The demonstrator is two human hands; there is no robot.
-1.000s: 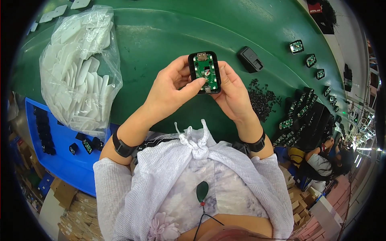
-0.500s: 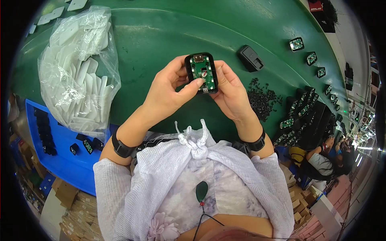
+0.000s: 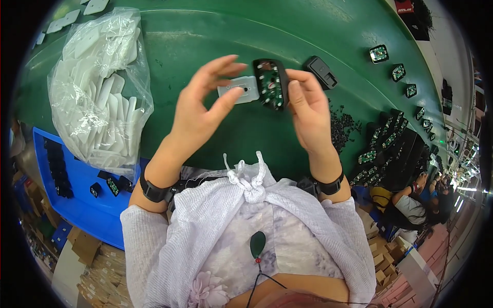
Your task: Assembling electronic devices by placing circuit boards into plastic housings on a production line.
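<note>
My right hand (image 3: 308,105) grips a black plastic case with a green circuit board (image 3: 270,84) inside, by its right side. The case is tilted, its open board side turned to the left. My left hand (image 3: 203,100) is off the case, thumb and fingers spread apart. Between the two hands lies a translucent white plate (image 3: 245,90) with small holes, partly behind the left thumb and the case. Whether the thumb touches the plate I cannot tell. Just beyond my right hand lies a closed black device housing (image 3: 320,73).
A clear bag of white plates (image 3: 97,102) lies on the green table at left, above a blue tray (image 3: 82,210) holding black parts. Small black pieces (image 3: 343,128) are heaped right of my right hand. Several circuit boards (image 3: 379,54) stand farther right, where people sit.
My left hand has let go of the case and moved left, fingers opening. The right hand has shifted the case slightly right and tilted it, and the white plate has come into view.
</note>
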